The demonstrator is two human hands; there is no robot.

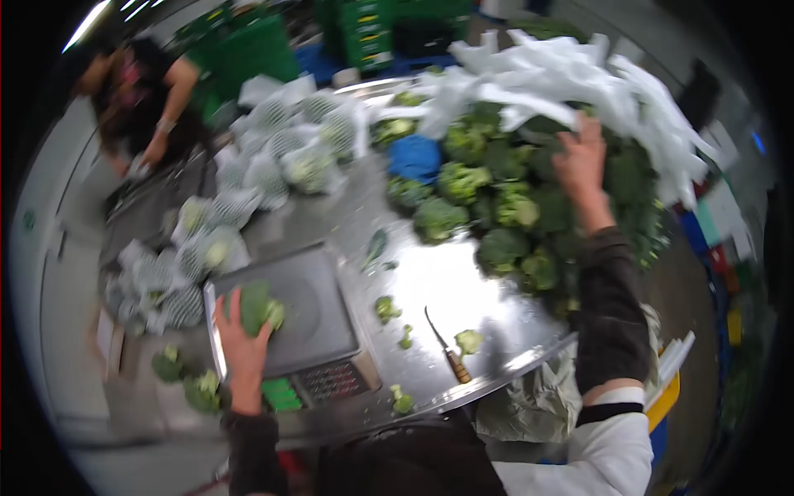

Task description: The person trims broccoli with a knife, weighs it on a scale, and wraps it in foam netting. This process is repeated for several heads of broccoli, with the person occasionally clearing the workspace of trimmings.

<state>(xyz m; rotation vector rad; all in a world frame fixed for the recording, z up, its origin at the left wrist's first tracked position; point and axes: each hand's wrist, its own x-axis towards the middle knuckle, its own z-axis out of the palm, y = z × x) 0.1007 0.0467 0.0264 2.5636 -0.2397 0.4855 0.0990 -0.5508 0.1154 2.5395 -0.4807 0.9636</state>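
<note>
My left hand (242, 351) is closed round a broccoli head (255, 307), which is over the metal pan of the weighing scale (318, 289). Stretched far forward, my right hand (581, 161) is over the broccoli pile (509, 207), close to the white foam nets (538, 70) heaped behind it. Its fingers are apart, with nothing visible between them, though the fingertips are blurred. A knife with a wooden handle (456, 364) lies near the table's front edge, beside a small broccoli piece (468, 341).
Netted broccoli heads (269, 145) line the table's left side. A blue bundle (414, 159) sits on the pile. Loose florets (386, 309) dot the steel table (331, 219). Two bare heads (201, 391) lie left of the scale. Another person (153, 99) works at the far left; green crates (240, 62) stand behind.
</note>
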